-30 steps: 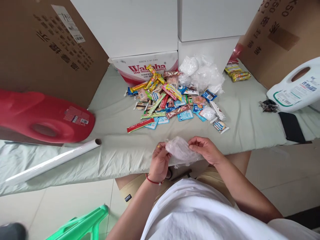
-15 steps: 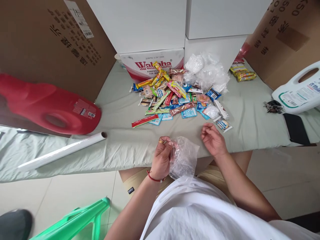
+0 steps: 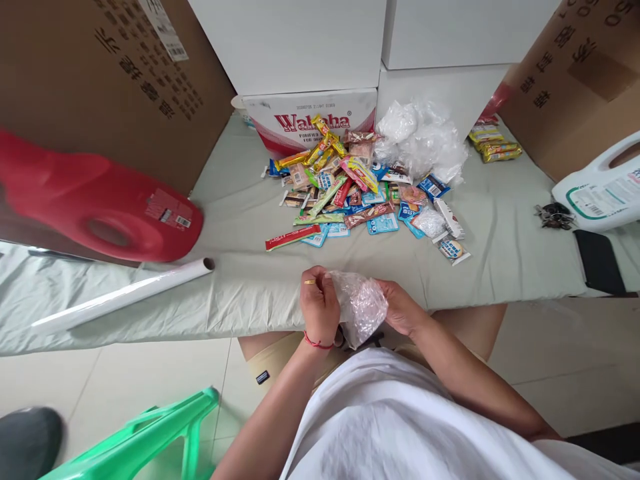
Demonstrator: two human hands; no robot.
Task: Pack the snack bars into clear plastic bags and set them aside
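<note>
Between my hands, at the table's front edge, is a clear, crinkled plastic bag (image 3: pixel 361 308). My left hand (image 3: pixel 320 303), with a ring and a red string bracelet, is closed on the bag's left edge. My right hand (image 3: pixel 401 307) holds the bag from the right; its fingertips are partly hidden behind the plastic. Beyond the hands lies a heap of wrapped snacks (image 3: pixel 345 190) in yellow, red, green and blue packets. Crumpled clear plastic bags (image 3: pixel 425 143) are piled at the heap's right rear.
A red jug (image 3: pixel 100 207) and a white roll (image 3: pixel 125 293) lie at left. White boxes (image 3: pixel 310 47) stand behind the snacks. At right are yellow packets (image 3: pixel 495 143), a white detergent bottle (image 3: pixel 607 190) and a black phone-like slab (image 3: pixel 599 262). A green stool (image 3: pixel 145 433) stands below.
My right hand has come in from the right and taken hold of the bag. My left hand has shifted slightly left, still gripping it. The view has moved a little.
</note>
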